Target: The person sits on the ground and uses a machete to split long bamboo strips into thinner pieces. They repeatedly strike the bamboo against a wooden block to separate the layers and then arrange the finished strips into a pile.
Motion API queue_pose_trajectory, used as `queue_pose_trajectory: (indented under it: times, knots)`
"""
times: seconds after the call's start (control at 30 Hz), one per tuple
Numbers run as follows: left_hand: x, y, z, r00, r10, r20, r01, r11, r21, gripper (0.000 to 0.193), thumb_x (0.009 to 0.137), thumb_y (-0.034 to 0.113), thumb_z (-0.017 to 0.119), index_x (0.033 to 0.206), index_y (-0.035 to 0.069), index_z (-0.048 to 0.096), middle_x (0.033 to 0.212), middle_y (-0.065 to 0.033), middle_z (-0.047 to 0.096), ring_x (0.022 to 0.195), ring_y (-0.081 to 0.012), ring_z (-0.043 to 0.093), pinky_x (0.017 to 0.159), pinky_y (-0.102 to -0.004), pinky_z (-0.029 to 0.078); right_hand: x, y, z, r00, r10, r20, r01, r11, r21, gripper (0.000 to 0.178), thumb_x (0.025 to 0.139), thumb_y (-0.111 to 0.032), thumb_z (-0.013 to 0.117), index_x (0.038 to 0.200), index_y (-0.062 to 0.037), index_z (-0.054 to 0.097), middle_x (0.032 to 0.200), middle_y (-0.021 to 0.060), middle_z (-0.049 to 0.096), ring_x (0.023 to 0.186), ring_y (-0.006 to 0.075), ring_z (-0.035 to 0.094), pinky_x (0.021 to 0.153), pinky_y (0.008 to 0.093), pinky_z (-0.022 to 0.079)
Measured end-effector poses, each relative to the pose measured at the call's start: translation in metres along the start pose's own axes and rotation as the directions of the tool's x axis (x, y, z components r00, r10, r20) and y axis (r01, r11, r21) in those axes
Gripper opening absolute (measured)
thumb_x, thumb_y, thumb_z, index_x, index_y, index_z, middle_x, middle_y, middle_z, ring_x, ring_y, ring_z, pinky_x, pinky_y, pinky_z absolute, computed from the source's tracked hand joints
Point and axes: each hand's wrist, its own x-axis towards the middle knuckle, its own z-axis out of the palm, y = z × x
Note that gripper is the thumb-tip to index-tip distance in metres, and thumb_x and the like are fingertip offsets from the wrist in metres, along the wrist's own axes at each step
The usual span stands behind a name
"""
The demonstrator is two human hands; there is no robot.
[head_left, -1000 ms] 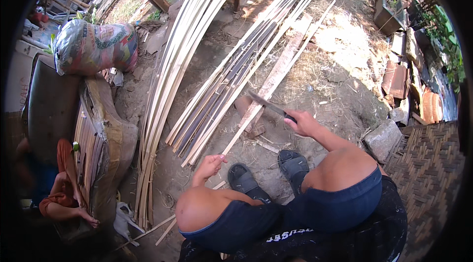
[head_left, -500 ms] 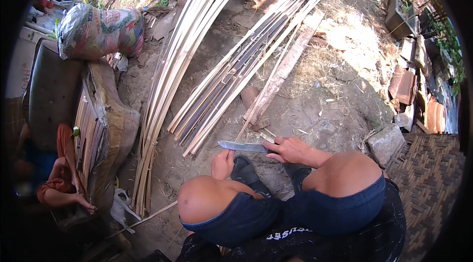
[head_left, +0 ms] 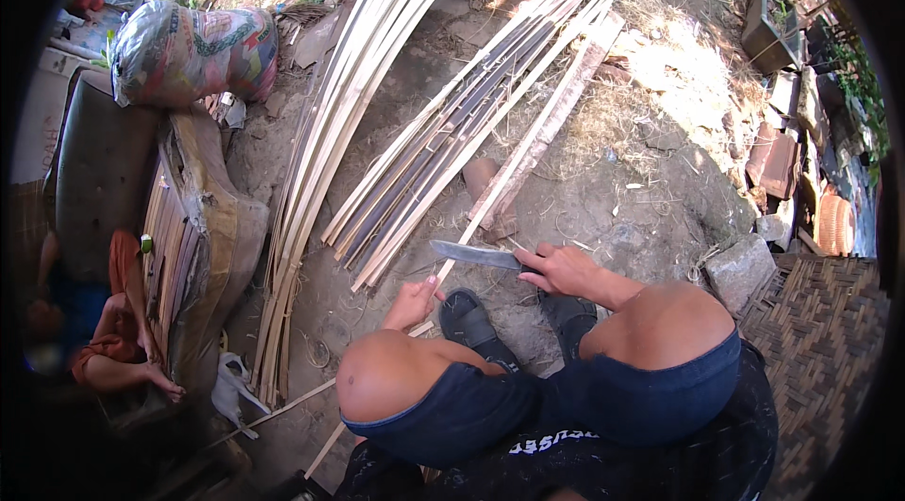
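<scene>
My right hand [head_left: 566, 271] is wrapped around the handle of a knife [head_left: 476, 256], its broad blade pointing left. My left hand [head_left: 412, 303] pinches a thin pale wooden strip [head_left: 447, 271], which looks like bamboo. The strip slants up and away from my fingertips, and the blade lies across it just beyond them. Both hands are in front of my bent knees, above my dark shoes. Past the blade, a long flat board [head_left: 556, 119] leans with its near end by a short log [head_left: 481, 179].
Bundles of long strips lie ahead, one pale [head_left: 353, 67], one mixed with dark pieces [head_left: 452, 143]. At left are a stuffed sack [head_left: 193, 53], a worn seat [head_left: 222, 218], a cat [head_left: 231, 393] and another person's legs [head_left: 127, 331]. A stone block [head_left: 740, 273] and woven mat [head_left: 820, 341] are at right.
My left hand has shifted slightly left and up, and the strip in it now shows clearly. The knife has moved a little right, its tip now angled more upward.
</scene>
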Motion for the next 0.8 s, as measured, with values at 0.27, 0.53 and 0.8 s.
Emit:
queue_pose_trajectory:
  times: [0.27, 0.53, 0.8]
  knots:
    - [0.008, -0.03, 0.002, 0.909, 0.367, -0.196, -0.244, 0.853, 0.461, 0.044, 0.101, 0.042, 0.054, 0.086, 0.001, 0.06, 0.06, -0.0162, 0.06, 0.051, -0.03, 0.058, 0.051, -0.0425, 0.046, 0.029, 0.095, -0.024, 0.88, 0.328, -0.344, -0.33, 0.942, 0.054, 0.038, 0.097, -0.034, 0.059, 0.124, -0.0077, 0.058, 0.087, 0.0265, 0.066, 0.077, 0.0471, 0.066, 0.068, 0.0541, 0.053]
    - [0.008, 0.043, 0.026, 0.886, 0.44, -0.145, -0.116, 0.513, 0.85, 0.037, 0.103, 0.038, 0.044, 0.093, 0.004, 0.057, 0.079, -0.0283, 0.066, 0.074, -0.0489, 0.065, 0.068, -0.0601, 0.05, 0.003, 0.067, -0.002, 0.94, 0.143, -0.31, -0.157, 0.987, -0.021, 0.041, 0.097, -0.035, 0.061, 0.129, -0.0114, 0.057, 0.087, 0.0222, 0.066, 0.073, 0.0439, 0.066, 0.067, 0.0528, 0.054]
    - [0.008, 0.023, -0.005, 0.958, 0.283, -0.033, -0.214, 0.792, 0.571, 0.048, 0.103, 0.04, 0.046, 0.086, 0.001, 0.069, 0.069, -0.0191, 0.066, 0.069, -0.0346, 0.065, 0.067, -0.0431, 0.049, 0.021, 0.105, -0.047, 0.834, 0.359, -0.42, -0.356, 0.93, 0.087, 0.034, 0.097, -0.032, 0.059, 0.12, -0.007, 0.06, 0.088, 0.0271, 0.066, 0.079, 0.0471, 0.066, 0.07, 0.0539, 0.054]
